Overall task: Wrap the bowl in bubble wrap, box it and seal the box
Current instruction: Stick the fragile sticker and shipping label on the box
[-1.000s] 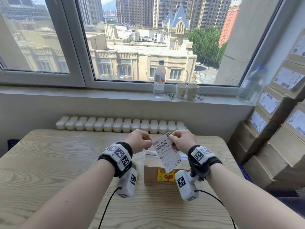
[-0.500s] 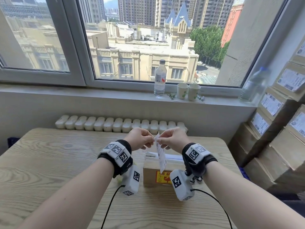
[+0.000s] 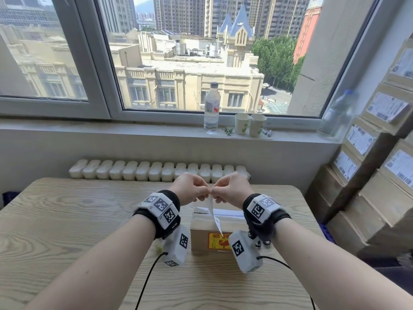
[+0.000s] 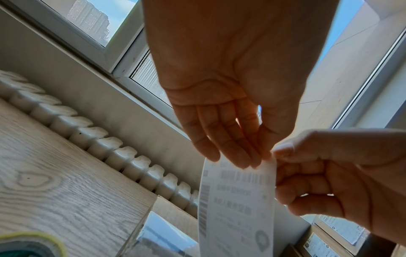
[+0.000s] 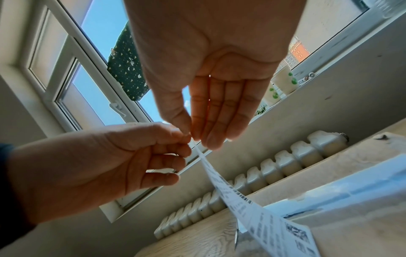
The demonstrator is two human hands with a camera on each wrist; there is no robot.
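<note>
A small cardboard box (image 3: 201, 233) with a yellow-red sticker stands on the wooden table (image 3: 67, 231), its top flaps closed under clear tape. The bowl is not visible. Above the box hangs a white shipping label (image 3: 215, 220) with barcodes, edge-on in the head view. My left hand (image 3: 206, 193) and right hand (image 3: 213, 193) meet at the label's top edge, and both pinch it between thumb and fingers. The left wrist view has the label (image 4: 237, 205) hanging below my left hand (image 4: 263, 156). The right wrist view has my right hand (image 5: 192, 137) pinching the label (image 5: 252, 205) over the box (image 5: 351, 226).
Stacks of labelled cardboard boxes (image 3: 380, 175) rise at the right of the table. A white radiator (image 3: 156, 173) runs behind the far edge. A water bottle (image 3: 211, 108) and two paper cups (image 3: 250, 125) stand on the sill. A tape roll (image 4: 26, 243) lies left of the box.
The label has turned from facing me to edge-on. Both hands have come together at its top edge and risen slightly above the box.
</note>
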